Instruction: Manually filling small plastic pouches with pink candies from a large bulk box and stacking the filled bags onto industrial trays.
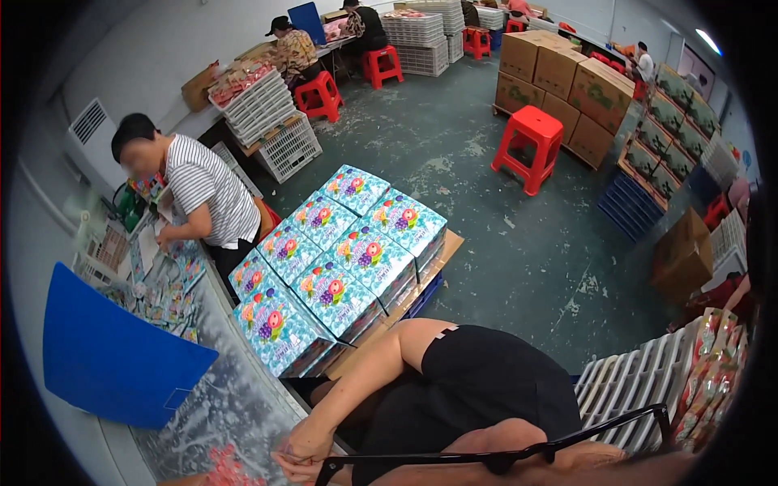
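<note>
My right arm reaches from a black sleeve across to the table at the lower left. Low in the head view, my right hand [304, 452] is at the table edge with its fingers curled together. What they hold, if anything, is hidden by the lower edge and a dark glasses frame [421, 458]. Beside this hand, a loose heap of small red pieces [233, 467] lies on the grey tabletop [203, 433]; their kind is too blurred to tell. A sliver of skin at the bottom left edge may be my left hand [193, 481], its fingers out of sight.
A blue panel [121, 352] stands on the table. Blue-patterned boxes [348, 267] sit on a pallet beside it. A co-worker in stripes [212, 186] handles packets farther along. A red stool [531, 142], brown cartons [559, 73] and white crates with red packets [640, 373] stand around.
</note>
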Motion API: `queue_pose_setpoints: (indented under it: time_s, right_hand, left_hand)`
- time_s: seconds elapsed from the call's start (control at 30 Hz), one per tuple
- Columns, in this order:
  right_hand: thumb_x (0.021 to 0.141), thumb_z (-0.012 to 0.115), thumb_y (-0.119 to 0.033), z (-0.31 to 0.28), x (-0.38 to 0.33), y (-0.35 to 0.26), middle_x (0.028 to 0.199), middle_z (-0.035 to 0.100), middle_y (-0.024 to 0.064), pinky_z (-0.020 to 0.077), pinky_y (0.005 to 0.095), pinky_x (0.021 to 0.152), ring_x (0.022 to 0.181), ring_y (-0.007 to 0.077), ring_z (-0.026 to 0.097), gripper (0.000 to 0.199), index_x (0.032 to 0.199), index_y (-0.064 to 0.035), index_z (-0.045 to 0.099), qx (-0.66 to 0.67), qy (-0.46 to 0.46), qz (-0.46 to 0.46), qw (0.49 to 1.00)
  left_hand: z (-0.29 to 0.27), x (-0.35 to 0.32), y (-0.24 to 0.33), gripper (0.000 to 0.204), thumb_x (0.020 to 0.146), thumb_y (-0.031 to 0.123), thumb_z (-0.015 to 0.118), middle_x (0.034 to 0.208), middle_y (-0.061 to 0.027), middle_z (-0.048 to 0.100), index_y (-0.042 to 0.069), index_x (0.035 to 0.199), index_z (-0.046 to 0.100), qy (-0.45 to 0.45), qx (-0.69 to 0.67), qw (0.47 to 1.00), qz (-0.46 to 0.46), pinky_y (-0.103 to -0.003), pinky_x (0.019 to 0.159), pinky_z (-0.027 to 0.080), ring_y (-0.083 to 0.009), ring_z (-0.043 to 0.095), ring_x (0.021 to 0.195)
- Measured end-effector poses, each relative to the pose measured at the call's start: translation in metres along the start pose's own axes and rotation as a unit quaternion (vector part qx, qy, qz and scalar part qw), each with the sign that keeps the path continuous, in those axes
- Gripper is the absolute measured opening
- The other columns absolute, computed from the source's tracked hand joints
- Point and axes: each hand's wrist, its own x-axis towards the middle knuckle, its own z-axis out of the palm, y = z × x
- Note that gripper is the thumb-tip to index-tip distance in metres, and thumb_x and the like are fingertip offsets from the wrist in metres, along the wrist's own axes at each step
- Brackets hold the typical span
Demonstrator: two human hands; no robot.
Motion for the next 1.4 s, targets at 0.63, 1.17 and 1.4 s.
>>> queue_pose_setpoints:
  time_s: [0.63, 1.17, 1.4]
  right_hand:
    - [0.093, 0.067, -0.027, 0.076, 0.058, 0.135, 0.085, 0.064, 0.0042, 0.0469, 0.0339, 0.07, 0.078, 0.0134, 0.057, 0.028, 0.094, 0.0008, 0.067, 0.116, -0.085, 0.184, 0.972]
    - [0.095, 0.06, -0.048, 0.066, 0.114, 0.139, 0.094, 0.067, 0.0138, 0.0482, 0.0307, 0.078, 0.08, 0.0225, 0.061, 0.054, 0.115, 0.0014, 0.067, -0.039, -0.195, 0.122, 0.972]
    - [0.097, 0.06, -0.039, 0.043, 0.128, 0.092, 0.126, 0.063, 0.0189, 0.0477, 0.0324, 0.093, 0.111, 0.0214, 0.062, 0.056, 0.133, 0.0039, 0.056, -0.068, -0.077, 0.063, 0.993]
  left_hand:
    - [-0.011, -0.27, 0.241, 0.049, 0.075, 0.024, 0.082, 0.102, -0.0128, 0.072, 0.012, 0.12, 0.067, -0.2, 0.116, 0.731, -0.642, -0.044, 0.082, 0.052, -0.0334, 0.068, 0.095]
    - [0.096, -0.299, 0.387, 0.108, 0.068, -0.019, 0.062, 0.159, -0.0218, 0.011, 0.029, 0.155, 0.022, 0.322, -0.031, 0.609, -0.724, -0.04, 0.109, 0.045, -0.0384, 0.041, 0.137]
    - [0.206, -0.32, 0.374, 0.083, 0.068, 0.002, 0.062, 0.133, -0.0209, 0.059, 0.012, 0.148, 0.041, 0.158, -0.138, 0.455, -0.865, -0.049, 0.105, 0.042, -0.0359, 0.052, 0.128]
